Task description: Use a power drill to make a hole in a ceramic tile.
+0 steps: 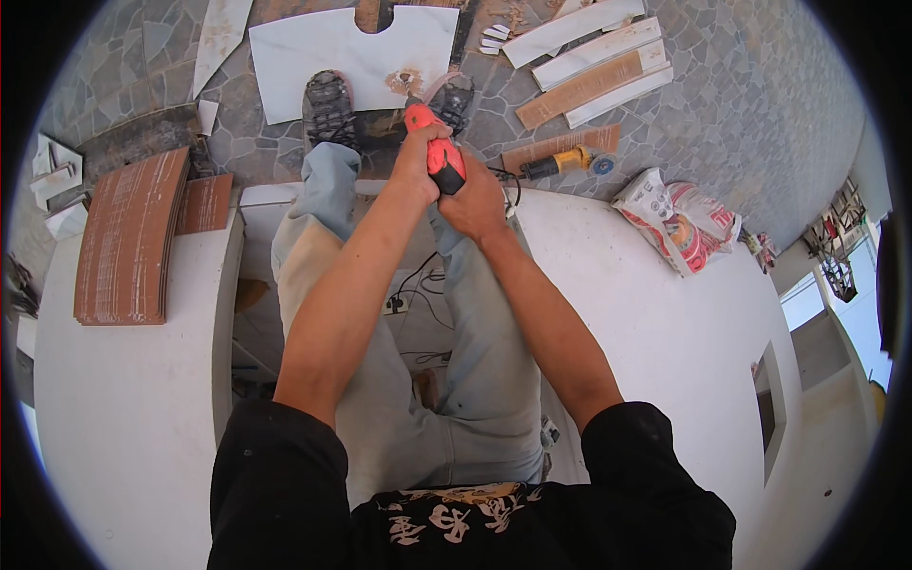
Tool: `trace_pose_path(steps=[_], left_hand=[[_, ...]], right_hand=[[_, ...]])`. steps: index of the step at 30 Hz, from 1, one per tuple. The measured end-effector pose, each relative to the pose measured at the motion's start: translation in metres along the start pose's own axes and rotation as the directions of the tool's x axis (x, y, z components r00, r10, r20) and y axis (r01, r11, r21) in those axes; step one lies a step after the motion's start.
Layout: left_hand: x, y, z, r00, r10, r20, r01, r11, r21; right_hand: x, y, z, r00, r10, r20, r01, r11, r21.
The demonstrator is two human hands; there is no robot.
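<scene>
Both hands are closed on a red and black power drill (436,149), held between my knees and feet. My left hand (415,167) wraps its red body from the left, and my right hand (475,201) grips its black rear end. The drill's nose points at a white marbled tile (285,71) lying on the ground, with a rounded notch in its far edge. Brown, wet-looking dust (403,82) lies on the tile by the nose. My right shoe is beside that spot and my left shoe rests at the tile's near edge. The drill's tip is too small to make out.
A yellow angle grinder (567,161) lies to the right on a brown tile strip. Cut white strips (598,52) are piled beyond it. On the white ledge sit a crumpled bag (679,223) at right and stacked brown tiles (128,242) at left. Black cables (418,285) hang below my legs.
</scene>
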State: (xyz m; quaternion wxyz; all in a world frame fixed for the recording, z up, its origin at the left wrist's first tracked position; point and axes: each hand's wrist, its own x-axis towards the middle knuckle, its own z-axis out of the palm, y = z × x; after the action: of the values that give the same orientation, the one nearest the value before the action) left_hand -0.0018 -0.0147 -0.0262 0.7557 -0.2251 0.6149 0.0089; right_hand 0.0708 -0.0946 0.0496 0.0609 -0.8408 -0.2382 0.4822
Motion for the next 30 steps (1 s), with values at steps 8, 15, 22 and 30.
trace_pose_path(steps=[8,15,22,30], left_hand=[[0.001,0.001,-0.004,0.999,0.033,0.017,-0.033,0.999,-0.010],[-0.006,0.005,0.001,1.000,0.009,-0.008,-0.010,1.000,-0.027],[-0.013,0.006,0.004,1.000,0.020,0.005,-0.020,0.999,-0.046],[-0.013,0.007,0.003,0.999,0.034,0.010,-0.034,0.998,-0.048]], right_hand=[[0.001,-0.006,-0.004,0.999,0.004,0.040,-0.004,1.000,0.018],[0.002,-0.009,-0.005,0.999,0.003,0.039,-0.003,1.000,-0.004],[0.002,-0.012,-0.008,0.997,0.022,0.072,-0.021,1.000,-0.002],[0.002,-0.011,-0.004,0.999,0.006,0.047,-0.007,1.000,0.012]])
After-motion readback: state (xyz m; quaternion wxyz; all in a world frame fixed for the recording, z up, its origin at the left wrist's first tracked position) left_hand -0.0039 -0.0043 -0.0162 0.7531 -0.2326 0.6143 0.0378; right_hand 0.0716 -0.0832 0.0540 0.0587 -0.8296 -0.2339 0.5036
